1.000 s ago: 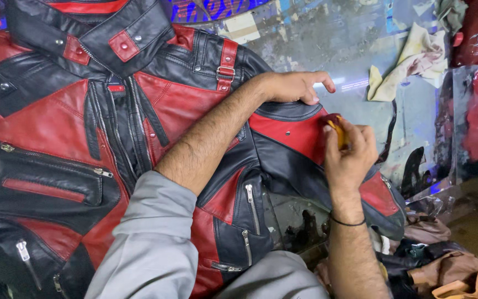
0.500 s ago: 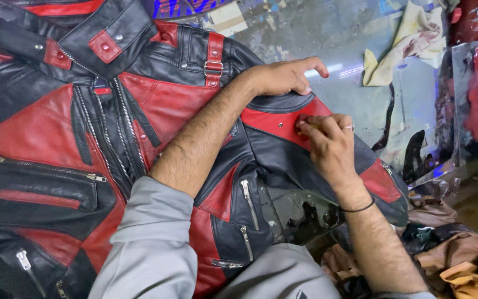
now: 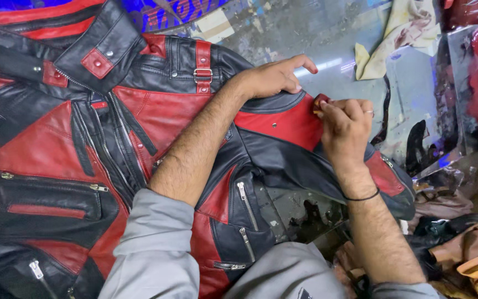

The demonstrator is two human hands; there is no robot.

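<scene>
A red and black leather jacket (image 3: 139, 149) lies spread open across the worktop (image 3: 333, 39), its collar toward the far edge and one sleeve reaching out toward the right edge. The left hand (image 3: 275, 77) lies flat on the shoulder of that sleeve, fingers together and stretched out, holding nothing, just pressing the leather down. The left forearm crosses over the jacket's chest and hides part of the front panel and a zip beneath it.

The right hand (image 3: 347, 124) sits on the red panel of the sleeve, just beside the left hand. Its fingers are curled tight around a small reddish pad or sponge (image 3: 321, 102), of which only a corner peeps out past the fingertips; what it is exactly I cannot tell, since the hand covers most of it. A thin black band circles the right wrist and a ring shows on one finger.

Toward the far right corner lies a stained yellowish cloth (image 3: 394, 39), well apart from the hands. Along the right edge the worktop carries dark and red smears. Beyond the near right edge, scraps of brown and tan leather (image 3: 471, 249) lie in a heap.
</scene>
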